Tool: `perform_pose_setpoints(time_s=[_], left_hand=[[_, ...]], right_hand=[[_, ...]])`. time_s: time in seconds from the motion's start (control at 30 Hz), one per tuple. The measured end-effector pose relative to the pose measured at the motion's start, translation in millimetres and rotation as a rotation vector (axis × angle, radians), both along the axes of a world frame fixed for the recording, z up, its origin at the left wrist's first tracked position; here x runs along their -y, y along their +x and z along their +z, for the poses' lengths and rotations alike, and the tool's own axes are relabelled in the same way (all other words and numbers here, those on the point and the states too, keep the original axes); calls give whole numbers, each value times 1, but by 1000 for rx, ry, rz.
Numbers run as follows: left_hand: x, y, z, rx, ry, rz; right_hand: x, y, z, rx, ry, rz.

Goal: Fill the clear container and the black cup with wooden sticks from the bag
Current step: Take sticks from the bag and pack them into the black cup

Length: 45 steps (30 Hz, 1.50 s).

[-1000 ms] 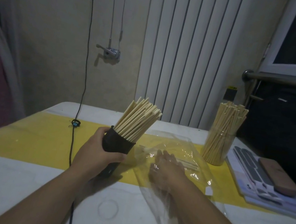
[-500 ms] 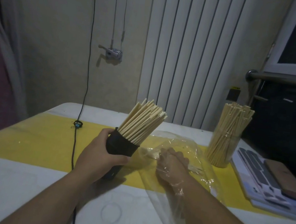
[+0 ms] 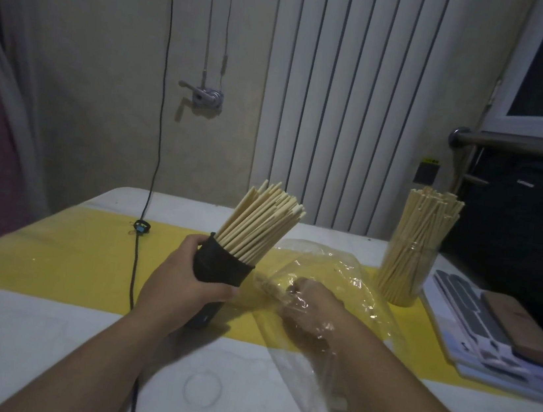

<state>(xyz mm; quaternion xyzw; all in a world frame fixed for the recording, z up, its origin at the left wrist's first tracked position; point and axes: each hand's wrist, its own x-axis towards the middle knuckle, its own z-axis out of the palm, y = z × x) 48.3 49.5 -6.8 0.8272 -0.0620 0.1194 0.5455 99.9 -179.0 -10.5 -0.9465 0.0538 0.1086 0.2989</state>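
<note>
Spreading under everything, the desk carries the bag, lying just right of the black cup. Farther right of the cup stands the clear container, packed full. The left grip clamps the cup, tilted bagward. The right grip, inside the bag, meets a few sticks pointing at the cup; whether it clasps them I cannot tell.

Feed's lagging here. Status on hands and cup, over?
Left hand grips tilted black cup, packed with sticks. Right hand inside plastic bag, grip unclear. Nothing blocking.

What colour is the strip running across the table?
The strip is yellow; head view.
</note>
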Motion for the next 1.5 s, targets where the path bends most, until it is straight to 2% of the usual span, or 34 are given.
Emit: perform_pose_setpoints(time_s=[0.13,0.2,0.3,0.43,0.57,0.67,0.87,1.0,1.2,1.4,1.5], left_hand=[[0,-1,0,5,10,9],[0,-1,-1,11,9,11],[0,-1,-1,17,11,5],[0,1,-3,11,9,10],[0,2,-4,17,5,6],[0,2,-3,21,9,14],[1,1,-3,25,2,8],[0,1,-4,24,-9,9],[1,-1,-4,31,-28,17],[-1,1,-4,22,-44,19],[-1,2,-3,16,-43,22]], right_hand=[[-8,-11,-8,6,-412,92],[-12,-19,-10,-24,-507,103],[-17,-31,-6,-14,-524,57],[-17,-38,8,160,-379,-55],[-12,-57,25,147,-376,58],[-3,-72,32,45,-347,148],[6,-85,36,-32,-234,131],[-2,-85,39,127,-457,194],[-21,-77,30,342,-545,157],[-19,-86,43,241,-607,207],[-15,-99,59,311,-663,184]])
